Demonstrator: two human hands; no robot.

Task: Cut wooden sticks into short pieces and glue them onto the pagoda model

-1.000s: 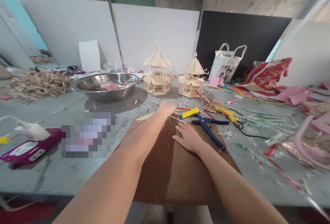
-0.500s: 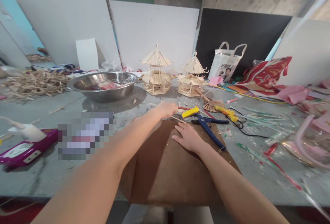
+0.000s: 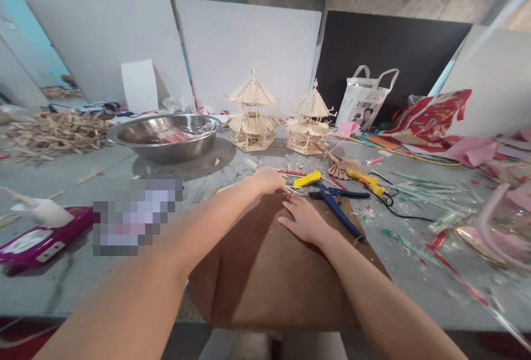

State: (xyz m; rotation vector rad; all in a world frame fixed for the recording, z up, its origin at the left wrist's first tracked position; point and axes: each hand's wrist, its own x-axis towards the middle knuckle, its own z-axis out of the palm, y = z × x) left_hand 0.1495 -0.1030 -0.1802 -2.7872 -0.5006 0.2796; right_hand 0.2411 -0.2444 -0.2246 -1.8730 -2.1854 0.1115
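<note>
The cluttered grey bench (image 3: 443, 288) stands before a white panel (image 3: 253, 39) and a black panel (image 3: 390, 64). Thin, pale sticks (image 3: 290, 189) lie by the brown board (image 3: 269, 277), beside the curled left hand (image 3: 269, 180), whose grip I cannot tell; the right hand (image 3: 305, 220) lies open.

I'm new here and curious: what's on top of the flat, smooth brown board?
On the flat, smooth brown board are the person's bare right hand and part of a blue-and-yellow, long-handled tool. Anything directly beneath that hand is covered.
</note>
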